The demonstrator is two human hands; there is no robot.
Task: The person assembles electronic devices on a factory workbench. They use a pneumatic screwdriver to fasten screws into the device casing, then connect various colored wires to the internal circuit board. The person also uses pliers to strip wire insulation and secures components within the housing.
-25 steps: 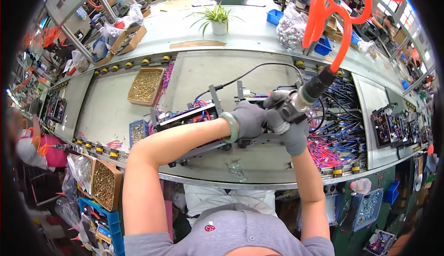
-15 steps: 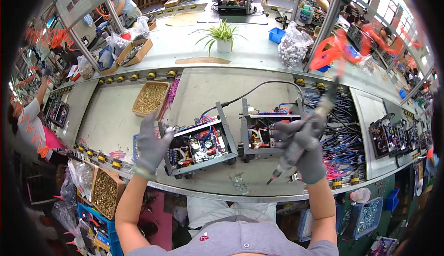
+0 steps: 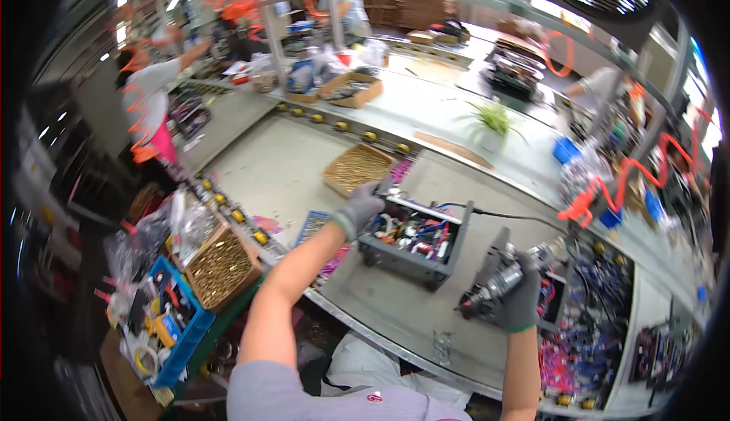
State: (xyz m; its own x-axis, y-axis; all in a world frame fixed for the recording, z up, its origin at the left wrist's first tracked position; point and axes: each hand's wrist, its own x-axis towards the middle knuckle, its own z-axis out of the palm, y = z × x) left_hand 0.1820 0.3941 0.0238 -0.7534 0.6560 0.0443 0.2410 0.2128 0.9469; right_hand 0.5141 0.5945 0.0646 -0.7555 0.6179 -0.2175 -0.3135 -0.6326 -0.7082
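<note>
My left hand (image 3: 359, 207), in a grey glove, grips the left end of an open grey metal chassis (image 3: 417, 238) full of coloured wires on the work belt. My right hand (image 3: 519, 299), also gloved, is shut on an electric screwdriver (image 3: 496, 284) that points down and left, just right of the chassis. A second open chassis (image 3: 551, 288) lies behind my right hand. A black cable (image 3: 517, 216) runs from the first chassis to the right.
A tray of brass screws (image 3: 357, 168) sits beyond the chassis; a box of screws (image 3: 220, 265) and a blue bin (image 3: 163, 322) hang at the near left. A potted plant (image 3: 490, 125) stands behind. Bundles of coloured wires (image 3: 585, 330) lie at right. Other people work at far benches.
My head turned left, shifting the scene right. My left hand moved from the belt edge onto the chassis's left end. My right hand lowered the screwdriver beside the chassis.
</note>
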